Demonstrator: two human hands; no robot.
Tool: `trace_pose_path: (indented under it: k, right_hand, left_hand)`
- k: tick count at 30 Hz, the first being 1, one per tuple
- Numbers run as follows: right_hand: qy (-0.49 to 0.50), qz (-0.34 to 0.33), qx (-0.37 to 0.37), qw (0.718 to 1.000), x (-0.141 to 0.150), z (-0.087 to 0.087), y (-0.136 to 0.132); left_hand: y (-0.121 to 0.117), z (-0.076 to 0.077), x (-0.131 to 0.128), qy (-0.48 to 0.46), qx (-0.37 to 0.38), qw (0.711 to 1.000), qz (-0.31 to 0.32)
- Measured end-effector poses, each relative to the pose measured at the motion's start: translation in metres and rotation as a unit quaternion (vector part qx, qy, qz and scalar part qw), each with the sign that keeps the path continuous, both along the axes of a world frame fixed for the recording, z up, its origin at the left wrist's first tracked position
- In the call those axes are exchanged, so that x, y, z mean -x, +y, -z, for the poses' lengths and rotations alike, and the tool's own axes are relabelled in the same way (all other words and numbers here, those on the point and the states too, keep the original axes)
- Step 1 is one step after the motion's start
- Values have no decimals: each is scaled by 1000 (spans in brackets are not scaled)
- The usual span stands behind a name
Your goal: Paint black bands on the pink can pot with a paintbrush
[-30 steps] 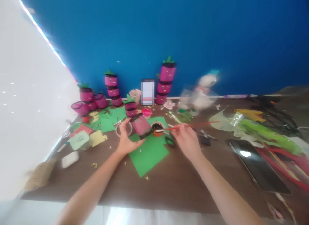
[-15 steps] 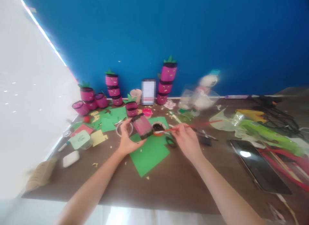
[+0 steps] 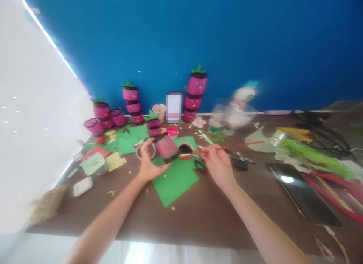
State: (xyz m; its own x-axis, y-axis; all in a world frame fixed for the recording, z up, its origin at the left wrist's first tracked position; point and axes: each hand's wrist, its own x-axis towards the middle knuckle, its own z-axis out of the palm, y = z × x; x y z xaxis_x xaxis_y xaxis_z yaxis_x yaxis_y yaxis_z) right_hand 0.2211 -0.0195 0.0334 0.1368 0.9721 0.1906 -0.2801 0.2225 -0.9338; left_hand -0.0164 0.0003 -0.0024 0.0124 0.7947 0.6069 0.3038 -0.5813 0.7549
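My left hand [image 3: 149, 163] is closed around a tilted pink-painted cup [image 3: 166, 145] with dark edges, held above a green paper sheet [image 3: 177, 182]. Between the fingers of my right hand [image 3: 217, 163] is a thin red paintbrush [image 3: 238, 146]. Its tip points left, at the rim of a small pot of black paint [image 3: 185, 149]; whether it touches the paint I cannot tell. Just behind stands a small pot of pink paint [image 3: 172, 132]. Scissors with dark handles [image 3: 200, 165] lie beside my right hand. A clear round lid or ring [image 3: 145, 152] sits behind my left fingers.
Stacked pink cups with leaves [image 3: 194, 97] stand by the blue wall, with another stack [image 3: 132, 105] to their left. A phone [image 3: 174, 107] leans upright between them. Right of my arm lie a large black phone [image 3: 304, 194] and a green glue gun-like object [image 3: 314, 154]. Paper scraps surround the cups.
Almost nothing differs. The whole view has shifted very slightly, and both hands keep their hold on the cup and the paintbrush.
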Motion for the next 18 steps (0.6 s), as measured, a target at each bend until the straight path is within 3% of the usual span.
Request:
trace_pose_path:
  k: [4, 11, 18]
  right_hand:
    - [13, 40, 6, 999, -7, 4, 6]
    - [22, 19, 6, 1000, -5, 1, 5]
    - [63, 43, 8, 997, -9, 0, 8]
  left_hand:
    - [-1, -1, 1, -5, 9, 1000, -2]
    - [-2, -4, -1, -7, 9, 1000, 0]
    - [-2, -3, -1, -11, 3, 1000, -6]
